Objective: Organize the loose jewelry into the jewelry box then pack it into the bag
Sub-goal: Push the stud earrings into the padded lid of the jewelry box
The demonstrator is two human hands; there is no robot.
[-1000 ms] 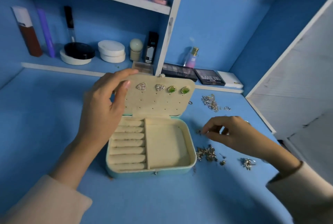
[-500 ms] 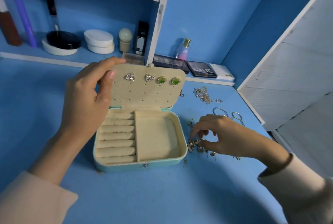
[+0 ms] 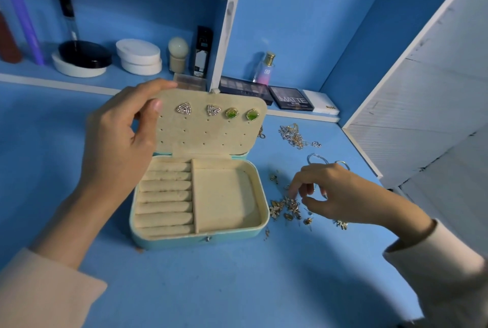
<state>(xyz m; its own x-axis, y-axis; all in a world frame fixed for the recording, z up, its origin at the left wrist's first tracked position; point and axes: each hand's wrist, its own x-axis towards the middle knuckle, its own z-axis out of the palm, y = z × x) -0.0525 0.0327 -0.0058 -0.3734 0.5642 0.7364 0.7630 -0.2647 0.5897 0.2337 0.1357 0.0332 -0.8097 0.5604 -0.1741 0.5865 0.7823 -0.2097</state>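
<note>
Earrings [image 3: 286,207]: heaped just right of box [image 3: 195,242], directly beneath right hand [image 3: 335,190].
Right fingers [image 3: 295,183]: curled toward a pinch; whether holding anything, cannot tell.
Left hand [image 3: 116,143]: grips lid [image 3: 211,132] corner.

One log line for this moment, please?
left hand grips jewelry box lid | right hand picks at loose earring pile | four stud earrings pinned on lid

Both arms wear loose cream sleeves [image 3: 45,288] ending at the wrist; bare hands, unadorned.
</note>
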